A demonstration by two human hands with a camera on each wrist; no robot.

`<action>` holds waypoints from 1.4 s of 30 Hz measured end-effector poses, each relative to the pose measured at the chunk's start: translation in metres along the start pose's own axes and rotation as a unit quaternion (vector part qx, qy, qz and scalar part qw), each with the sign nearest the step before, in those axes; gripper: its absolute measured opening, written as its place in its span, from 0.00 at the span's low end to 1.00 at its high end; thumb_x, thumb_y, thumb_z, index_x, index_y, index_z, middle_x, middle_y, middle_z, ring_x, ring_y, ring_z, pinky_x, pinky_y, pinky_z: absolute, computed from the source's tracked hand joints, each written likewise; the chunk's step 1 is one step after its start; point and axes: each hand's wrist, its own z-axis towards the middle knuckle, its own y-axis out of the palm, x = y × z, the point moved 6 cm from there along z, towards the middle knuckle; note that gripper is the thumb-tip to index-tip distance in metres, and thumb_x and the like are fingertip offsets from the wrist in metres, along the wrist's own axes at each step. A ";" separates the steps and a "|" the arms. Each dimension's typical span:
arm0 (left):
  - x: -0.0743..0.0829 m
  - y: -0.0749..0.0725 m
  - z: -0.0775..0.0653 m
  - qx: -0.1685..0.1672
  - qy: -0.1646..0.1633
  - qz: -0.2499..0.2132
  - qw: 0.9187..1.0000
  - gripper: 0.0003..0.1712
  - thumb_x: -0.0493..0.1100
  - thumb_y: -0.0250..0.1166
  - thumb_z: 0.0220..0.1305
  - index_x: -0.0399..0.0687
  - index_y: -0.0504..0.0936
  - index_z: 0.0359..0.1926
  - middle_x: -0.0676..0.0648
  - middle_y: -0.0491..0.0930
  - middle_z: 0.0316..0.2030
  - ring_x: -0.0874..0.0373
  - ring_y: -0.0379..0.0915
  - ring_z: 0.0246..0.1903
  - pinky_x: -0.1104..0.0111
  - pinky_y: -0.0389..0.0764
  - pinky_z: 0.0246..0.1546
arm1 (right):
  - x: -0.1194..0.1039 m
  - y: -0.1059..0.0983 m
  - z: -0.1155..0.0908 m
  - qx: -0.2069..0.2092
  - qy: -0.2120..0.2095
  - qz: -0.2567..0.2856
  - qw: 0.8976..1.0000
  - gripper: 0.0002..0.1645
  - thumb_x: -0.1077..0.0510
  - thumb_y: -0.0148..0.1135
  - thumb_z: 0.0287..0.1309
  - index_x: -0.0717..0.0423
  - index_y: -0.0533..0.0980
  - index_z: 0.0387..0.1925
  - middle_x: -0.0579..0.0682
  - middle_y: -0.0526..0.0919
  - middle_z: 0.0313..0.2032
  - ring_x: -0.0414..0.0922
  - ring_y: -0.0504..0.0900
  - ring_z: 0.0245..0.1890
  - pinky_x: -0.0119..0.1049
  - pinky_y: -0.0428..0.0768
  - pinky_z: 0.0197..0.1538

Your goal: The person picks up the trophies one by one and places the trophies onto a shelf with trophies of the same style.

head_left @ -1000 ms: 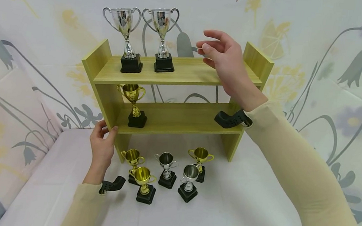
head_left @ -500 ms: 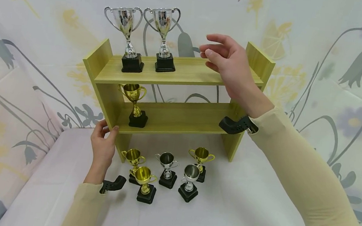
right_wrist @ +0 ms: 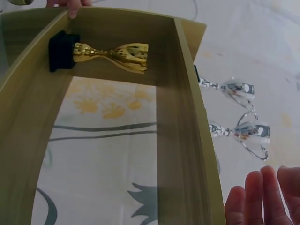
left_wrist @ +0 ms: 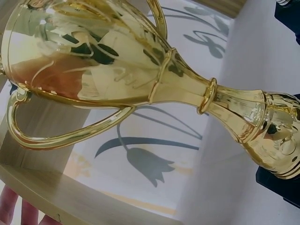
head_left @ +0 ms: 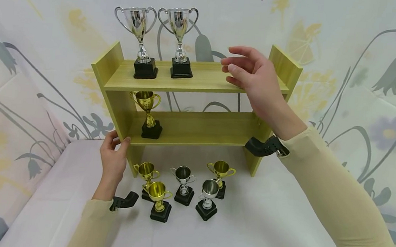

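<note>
My left hand [head_left: 113, 159] grips the left side panel of the wooden shelf [head_left: 197, 133], thumb at its front edge by the middle board. In front of the top board's right half hangs my right hand [head_left: 259, 77], fingers loosely bent with nothing between them. Two silver trophy cups, one at the left [head_left: 135, 22] and one beside it [head_left: 178, 22], stand upright on the top board. A gold trophy cup [head_left: 146, 102] occupies the middle board's left end. The left wrist view is filled by a gold trophy [left_wrist: 93, 61] close to the camera.
On the white cloth [head_left: 267, 225] before the shelf stand several smaller trophies: gold ones at the left front [head_left: 157, 193] and right back [head_left: 220, 169], silver ones [head_left: 183, 175] between and at the right front [head_left: 209, 190]. A flower-patterned cloth [head_left: 351, 54] hangs behind.
My right hand has drifted right and down, away from the silver trophies, with nothing in it. The left hand keeps its grip on the shelf, and the trophies stay put.
</note>
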 end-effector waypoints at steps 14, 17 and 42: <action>-0.001 0.001 0.001 -0.004 0.004 -0.005 1.000 0.19 0.39 0.60 0.71 0.39 0.76 0.59 0.54 0.73 0.46 0.58 0.70 0.48 0.73 0.77 0.42 | -0.001 -0.001 -0.013 -0.015 -0.020 0.014 1.000 0.18 0.70 0.58 0.66 0.58 0.76 0.55 0.59 0.82 0.47 0.54 0.79 0.50 0.36 0.80 0.51; -0.002 0.001 0.002 -0.003 0.007 -0.005 1.000 0.18 0.39 0.60 0.70 0.39 0.76 0.59 0.56 0.73 0.45 0.58 0.70 0.48 0.73 0.76 0.42 | 0.000 0.000 -0.017 -0.022 -0.021 0.019 0.999 0.18 0.70 0.58 0.65 0.59 0.76 0.56 0.60 0.82 0.47 0.53 0.79 0.49 0.36 0.81 0.50; -0.002 0.000 0.001 -0.002 0.011 0.004 1.000 0.18 0.38 0.60 0.70 0.40 0.76 0.59 0.56 0.73 0.46 0.58 0.70 0.49 0.72 0.76 0.44 | 0.042 -0.007 -0.059 -0.049 0.002 -0.039 0.998 0.19 0.69 0.57 0.67 0.59 0.75 0.58 0.54 0.83 0.46 0.50 0.82 0.49 0.36 0.79 0.53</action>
